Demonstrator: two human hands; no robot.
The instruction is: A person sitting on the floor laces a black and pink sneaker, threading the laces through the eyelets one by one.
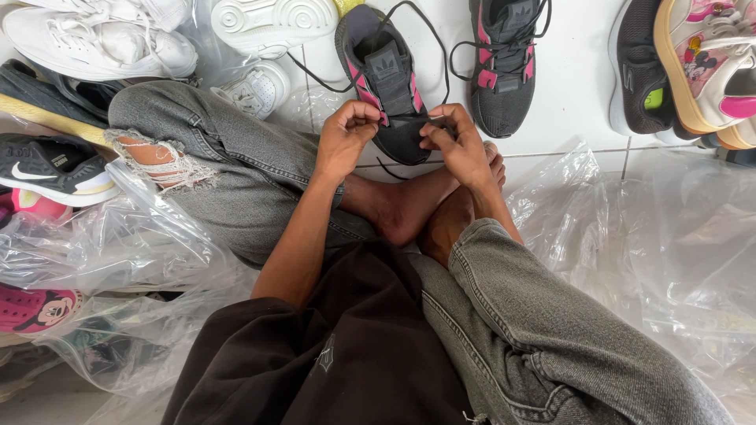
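While left hand [344, 138] pinches black sneaker [387, 86] edge, right hand [457, 142] pinches its toe lace [409, 120].

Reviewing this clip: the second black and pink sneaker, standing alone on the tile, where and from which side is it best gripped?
Probably at the heel collar of the second black and pink sneaker, coming from above: its opening faces up and that far end is clear. The loose laces trail off its left, so avoid that side.
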